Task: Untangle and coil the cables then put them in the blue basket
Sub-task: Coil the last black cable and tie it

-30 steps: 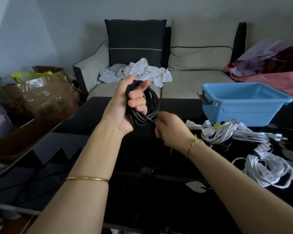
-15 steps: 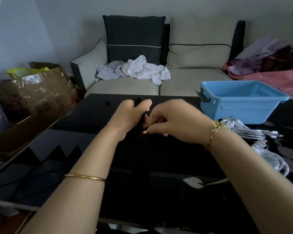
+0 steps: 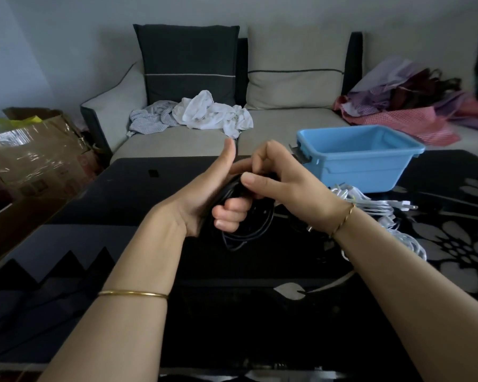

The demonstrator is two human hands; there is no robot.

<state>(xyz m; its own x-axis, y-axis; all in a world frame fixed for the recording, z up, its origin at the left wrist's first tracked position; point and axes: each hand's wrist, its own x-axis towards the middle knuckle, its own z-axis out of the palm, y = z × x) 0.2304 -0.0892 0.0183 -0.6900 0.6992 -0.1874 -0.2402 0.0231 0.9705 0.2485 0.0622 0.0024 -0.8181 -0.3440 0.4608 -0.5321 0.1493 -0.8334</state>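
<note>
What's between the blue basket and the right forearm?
White cables lie there on the table, just in front of the blue basket; head view shows it.

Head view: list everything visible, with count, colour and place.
black cable: one, black, coiled in both hands
white cables: several, white, on table right of hands
basket: one, blue, table's far right
table: one, glossy black, foreground
sofa: one, beige, behind table
dark cushion: one, charcoal, sofa back
beige cushion: one, beige, beside it
cloths: heap, white-grey, sofa seat
fabrics: pile, red-purple, sofa's right end
cardboard box: one, brown, left of table
left hand: grips coil, thumb up
right hand: pinches coil's top
</note>
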